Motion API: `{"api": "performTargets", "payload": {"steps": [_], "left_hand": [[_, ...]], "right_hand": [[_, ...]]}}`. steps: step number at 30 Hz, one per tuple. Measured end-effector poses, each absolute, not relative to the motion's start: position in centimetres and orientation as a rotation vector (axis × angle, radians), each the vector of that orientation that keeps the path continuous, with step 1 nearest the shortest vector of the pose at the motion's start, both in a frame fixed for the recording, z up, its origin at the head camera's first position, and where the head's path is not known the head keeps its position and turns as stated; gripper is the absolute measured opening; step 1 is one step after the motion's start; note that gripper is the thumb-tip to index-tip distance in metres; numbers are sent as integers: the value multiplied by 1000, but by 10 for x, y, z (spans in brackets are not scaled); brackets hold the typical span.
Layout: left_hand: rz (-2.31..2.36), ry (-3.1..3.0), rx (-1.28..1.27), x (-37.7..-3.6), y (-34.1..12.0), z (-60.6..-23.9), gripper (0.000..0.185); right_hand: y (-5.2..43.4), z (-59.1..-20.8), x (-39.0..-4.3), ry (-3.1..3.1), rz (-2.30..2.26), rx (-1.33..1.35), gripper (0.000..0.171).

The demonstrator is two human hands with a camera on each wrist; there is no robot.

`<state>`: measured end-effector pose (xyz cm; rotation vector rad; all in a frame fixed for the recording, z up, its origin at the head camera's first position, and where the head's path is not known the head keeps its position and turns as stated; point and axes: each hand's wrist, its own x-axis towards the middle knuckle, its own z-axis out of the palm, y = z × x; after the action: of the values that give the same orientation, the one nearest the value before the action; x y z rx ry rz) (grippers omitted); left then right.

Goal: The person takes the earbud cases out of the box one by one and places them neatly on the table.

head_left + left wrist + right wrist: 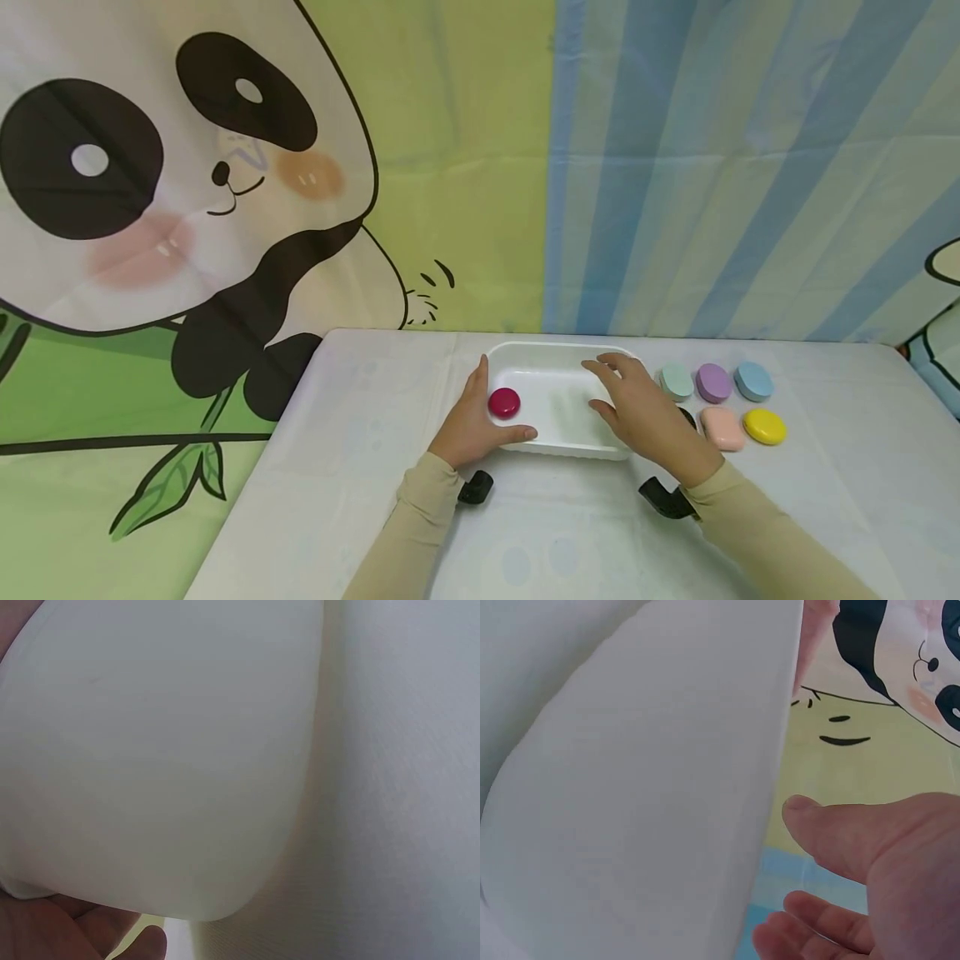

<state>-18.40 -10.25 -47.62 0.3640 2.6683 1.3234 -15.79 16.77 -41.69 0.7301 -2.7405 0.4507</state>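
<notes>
A white rectangular tray (562, 450) with rounded corners stands near the table's far edge. My left hand (474, 423) holds its left end, with the thumb at the front rim and the fingers along the left side. Inside the tray, close by that hand, lies a glossy round red disc (504, 403). In the left wrist view the tray's outer wall (165, 765) fills much of the picture, with fingers (37, 930) at its lower edge. Over the tray's right end hovers my right hand (651, 417), thumb and fingers spread apart and holding nothing.
Right of the tray lie a mint disc (677, 382), a purple disc (715, 382), a blue disc (753, 381), a pink square piece (722, 428) and a yellow disc (765, 426). A black piece (687, 417) is partly hidden behind the right hand. Behind the table hangs a printed panda curtain (450, 167).
</notes>
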Motion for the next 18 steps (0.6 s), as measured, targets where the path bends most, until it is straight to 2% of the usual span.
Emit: {"api": "performTargets", "payload": {"steps": [18], "left_hand": [[1312,2686,369,-185,-102,-478,137]], "right_hand": [[121,-431,-175,-2794,615,742,57]]}}
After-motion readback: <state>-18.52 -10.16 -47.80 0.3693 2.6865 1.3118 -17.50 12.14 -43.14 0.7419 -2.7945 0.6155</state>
